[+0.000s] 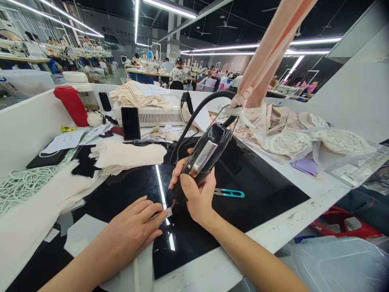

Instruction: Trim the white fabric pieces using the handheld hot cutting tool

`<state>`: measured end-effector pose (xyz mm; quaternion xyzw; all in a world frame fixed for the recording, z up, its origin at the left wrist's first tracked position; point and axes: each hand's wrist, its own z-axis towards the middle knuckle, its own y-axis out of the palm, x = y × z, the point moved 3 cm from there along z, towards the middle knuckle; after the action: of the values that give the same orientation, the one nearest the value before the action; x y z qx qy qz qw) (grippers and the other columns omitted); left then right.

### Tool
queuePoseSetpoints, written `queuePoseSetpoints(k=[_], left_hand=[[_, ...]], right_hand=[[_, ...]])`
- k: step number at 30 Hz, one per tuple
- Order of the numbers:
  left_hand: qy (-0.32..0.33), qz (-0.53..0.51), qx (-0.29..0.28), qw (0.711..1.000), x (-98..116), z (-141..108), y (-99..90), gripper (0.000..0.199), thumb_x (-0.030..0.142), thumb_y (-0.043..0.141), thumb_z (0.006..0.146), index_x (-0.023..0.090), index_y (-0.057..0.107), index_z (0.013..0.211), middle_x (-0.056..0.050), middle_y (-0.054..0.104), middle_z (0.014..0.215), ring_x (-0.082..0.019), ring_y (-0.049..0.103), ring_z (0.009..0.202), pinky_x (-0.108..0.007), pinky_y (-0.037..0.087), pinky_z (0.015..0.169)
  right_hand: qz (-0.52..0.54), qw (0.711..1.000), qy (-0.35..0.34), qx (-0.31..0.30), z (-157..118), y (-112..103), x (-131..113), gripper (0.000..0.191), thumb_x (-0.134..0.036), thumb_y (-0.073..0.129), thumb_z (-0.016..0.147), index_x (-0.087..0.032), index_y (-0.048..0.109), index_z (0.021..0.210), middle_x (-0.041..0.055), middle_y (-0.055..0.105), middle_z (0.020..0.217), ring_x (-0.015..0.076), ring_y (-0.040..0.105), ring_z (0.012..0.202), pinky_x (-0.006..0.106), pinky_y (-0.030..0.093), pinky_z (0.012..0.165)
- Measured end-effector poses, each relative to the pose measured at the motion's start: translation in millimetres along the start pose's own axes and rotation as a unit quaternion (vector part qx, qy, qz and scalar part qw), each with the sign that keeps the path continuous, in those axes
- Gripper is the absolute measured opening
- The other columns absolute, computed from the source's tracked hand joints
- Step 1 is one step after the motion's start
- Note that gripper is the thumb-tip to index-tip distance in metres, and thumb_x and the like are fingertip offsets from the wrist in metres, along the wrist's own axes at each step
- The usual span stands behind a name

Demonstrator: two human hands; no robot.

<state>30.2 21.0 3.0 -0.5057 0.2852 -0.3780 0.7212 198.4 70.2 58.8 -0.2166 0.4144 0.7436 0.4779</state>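
My right hand is wrapped round a black corded handheld electric tool with a metal plate on its side. The tool is tilted, its thin tip pointing down at the black glossy work surface. My left hand lies flat, fingers stretched out. Its index fingertip presses beside a small whitish piece, close to the tool's tip. Under that hand is a translucent pale sheet, partly hidden. A peach fabric band hangs from above and is tied to the tool's top end. Teal thread snips lie right of my right hand.
Stacked cream fabric pieces and a propped phone stand behind. Pale green cord and long cream fabric lie at left. Lace bra cups are heaped at right. A red cup stands back left. Other people work farther off.
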Motion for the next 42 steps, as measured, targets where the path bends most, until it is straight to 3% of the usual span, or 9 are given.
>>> queuePoseSetpoints(k=[6, 12, 20, 32, 42], left_hand=[[0.005, -0.011, 0.01, 1.0, -0.3, 0.2, -1.0, 0.036, 0.028, 0.042, 0.111, 0.017, 0.062, 0.138, -0.01, 0.065, 0.12, -0.027, 0.061, 0.11, -0.049, 0.047, 0.107], [0.0, -0.019, 0.001, 1.0, -0.9, -0.4, 0.6, 0.035, 0.026, 0.046, 0.109, 0.019, 0.061, 0.14, -0.009, 0.065, 0.12, -0.027, 0.061, 0.11, -0.049, 0.048, 0.106], [-0.008, -0.02, 0.007, 1.0, -0.9, -1.0, 0.4, 0.035, 0.027, 0.046, 0.11, 0.021, 0.061, 0.14, -0.009, 0.065, 0.12, -0.026, 0.061, 0.112, -0.048, 0.046, 0.109], [-0.005, -0.029, 0.012, 0.999, 0.2, 1.7, -4.3, 0.039, 0.03, 0.036, 0.112, 0.018, 0.061, 0.139, -0.01, 0.065, 0.119, -0.028, 0.059, 0.11, -0.044, 0.05, 0.097], [-0.016, -0.03, 0.019, 0.999, -0.6, -1.5, 0.2, 0.036, 0.03, 0.04, 0.112, 0.019, 0.062, 0.138, -0.01, 0.066, 0.119, -0.026, 0.061, 0.111, -0.047, 0.05, 0.104]], right_hand=[[-0.004, 1.0, -0.009, 0.011, 0.8, -0.5, -0.8, 0.031, -0.036, 0.078, 0.09, -0.027, 0.052, 0.104, -0.0059, 0.061, 0.082, 0.0092, 0.055, 0.063, 0.023, 0.056, 0.057], [-0.001, 1.0, -0.011, 0.003, 1.2, 1.8, -0.3, 0.031, -0.037, 0.079, 0.09, -0.026, 0.051, 0.099, -0.0059, 0.059, 0.079, 0.0089, 0.052, 0.062, 0.022, 0.05, 0.054], [-0.004, 1.0, 0.0, 0.01, -1.0, 1.1, 1.3, 0.03, -0.036, 0.077, 0.091, -0.026, 0.051, 0.101, -0.006, 0.061, 0.08, 0.0088, 0.052, 0.061, 0.022, 0.052, 0.053], [0.018, 1.0, 0.002, -0.007, -9.8, -1.6, -5.4, 0.032, -0.034, 0.079, 0.091, -0.031, 0.057, 0.114, -0.0064, 0.064, 0.086, 0.008, 0.057, 0.061, 0.022, 0.052, 0.055], [-0.01, 1.0, 0.011, 0.005, -11.9, -1.0, -2.8, 0.039, -0.032, 0.076, 0.093, -0.031, 0.05, 0.122, -0.0055, 0.065, 0.086, 0.0091, 0.058, 0.062, 0.023, 0.051, 0.054]])
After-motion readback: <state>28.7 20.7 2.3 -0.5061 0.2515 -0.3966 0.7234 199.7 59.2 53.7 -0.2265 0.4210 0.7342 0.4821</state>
